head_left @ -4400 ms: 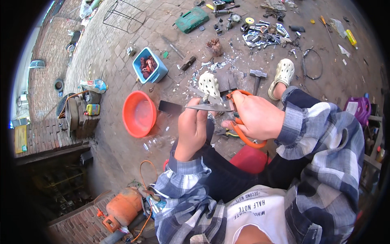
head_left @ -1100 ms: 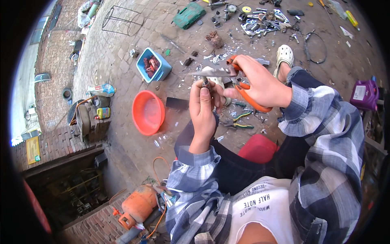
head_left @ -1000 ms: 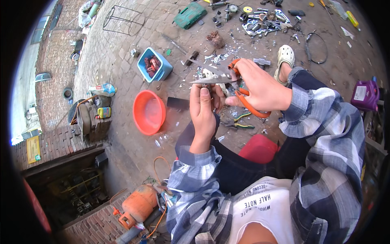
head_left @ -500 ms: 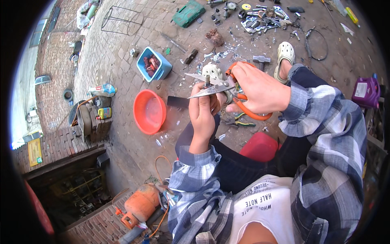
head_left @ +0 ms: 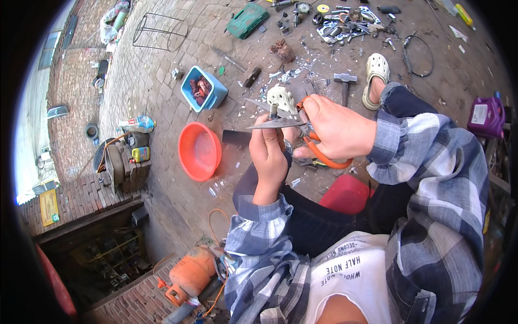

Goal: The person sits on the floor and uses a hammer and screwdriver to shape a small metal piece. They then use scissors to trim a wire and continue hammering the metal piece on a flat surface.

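Note:
My right hand is closed round the orange handles of a pair of large scissors. Their grey blades stand apart and point left, one on either side of a small metal cylinder. My left hand pinches this piece upright between thumb and fingers; its lower part is hidden by the hand and the near blade. I cannot tell what the piece belongs to. Behind the blades shows a cream clog on my left foot.
Left of my hands stand a red basin and a blue bin with reddish scraps inside. A hammer lies ahead, with several metal parts beyond. A dark pit opens at lower left, near an orange gas cylinder.
My right hand has moved slightly left and toward me, lowering the scissor handles. The blades have tilted and now look flatter. My left hand stays nearly where it was, still pinching the metal cylinder.

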Tool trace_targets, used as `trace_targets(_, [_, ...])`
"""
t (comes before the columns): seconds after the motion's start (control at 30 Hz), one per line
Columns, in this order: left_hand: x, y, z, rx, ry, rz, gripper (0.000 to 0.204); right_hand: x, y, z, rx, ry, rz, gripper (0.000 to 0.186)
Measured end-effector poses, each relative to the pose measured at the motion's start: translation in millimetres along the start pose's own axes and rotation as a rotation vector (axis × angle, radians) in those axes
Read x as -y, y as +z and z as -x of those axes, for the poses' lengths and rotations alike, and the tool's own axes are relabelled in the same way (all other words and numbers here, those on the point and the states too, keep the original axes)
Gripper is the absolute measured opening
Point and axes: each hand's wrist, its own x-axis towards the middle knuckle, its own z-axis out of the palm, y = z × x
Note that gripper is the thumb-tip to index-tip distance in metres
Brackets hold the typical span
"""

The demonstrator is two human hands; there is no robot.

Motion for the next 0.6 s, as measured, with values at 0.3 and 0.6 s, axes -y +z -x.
trace_targets(0.3, [4.2,3.7,-0.1,-0.093,0.126,-0.264,0.032,6.6,17.1,-1.5,-0.052,0.095,0.041,0.047])
trace_targets(0.6, [2.9,-0.1,-4.3,-0.111,-0.021,-0.103,0.036,9.0,11.8,-9.2,0.108,0.162,-0.061,0.045])
